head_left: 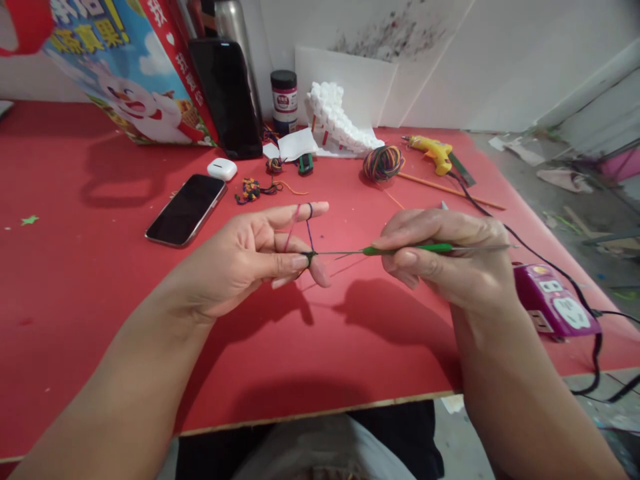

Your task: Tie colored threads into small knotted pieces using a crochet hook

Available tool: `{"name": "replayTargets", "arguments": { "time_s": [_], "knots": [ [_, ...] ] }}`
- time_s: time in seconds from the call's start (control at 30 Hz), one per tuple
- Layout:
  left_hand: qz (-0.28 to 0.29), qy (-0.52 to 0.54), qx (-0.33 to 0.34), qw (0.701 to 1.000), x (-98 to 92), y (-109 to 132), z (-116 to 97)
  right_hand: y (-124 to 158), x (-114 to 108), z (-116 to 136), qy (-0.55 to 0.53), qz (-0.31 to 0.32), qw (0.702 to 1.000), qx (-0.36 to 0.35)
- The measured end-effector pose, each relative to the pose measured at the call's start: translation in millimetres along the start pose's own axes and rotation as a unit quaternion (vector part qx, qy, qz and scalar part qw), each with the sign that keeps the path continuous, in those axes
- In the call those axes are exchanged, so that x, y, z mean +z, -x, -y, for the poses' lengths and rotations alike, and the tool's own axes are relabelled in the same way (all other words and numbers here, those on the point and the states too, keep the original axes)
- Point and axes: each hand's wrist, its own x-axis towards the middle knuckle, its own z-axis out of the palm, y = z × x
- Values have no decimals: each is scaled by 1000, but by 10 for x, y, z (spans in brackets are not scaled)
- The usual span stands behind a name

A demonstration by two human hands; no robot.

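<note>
Between the thumb and fingers of my left hand [255, 257] is pinched a small dark piece of crochet [311, 256]. Multicoloured yarn [309, 227] runs up from it and loops around my raised index finger, with a pink stretch nearer the palm. My right hand [445, 250] grips a crochet hook [407, 250] by its green handle, held level. The hook's thin metal shaft reaches left to the crochet piece; its tip is hidden there. A ball of multicoloured yarn [383, 164] lies behind my hands, a strand trailing from it toward me.
On the red table [100, 280] lie a phone [187, 210], a white earbud case [222, 169] and a small crocheted piece [251, 190]. A yellow glue gun [434, 155] and a purple power socket block [557, 301] with black cables sit right. A colourful box [145, 87] stands back left.
</note>
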Motion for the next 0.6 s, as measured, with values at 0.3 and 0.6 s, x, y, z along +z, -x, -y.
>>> {"name": "replayTargets", "arguments": {
  "time_s": [0.3, 0.6],
  "knots": [
    [5, 37, 20, 999, 116, -12, 56, -32, 137, -104, -158, -5, 983, 91],
    [-55, 44, 72, 995, 214, -12, 126, -25, 333, -141, -163, -66, 977, 117]
  ]
}}
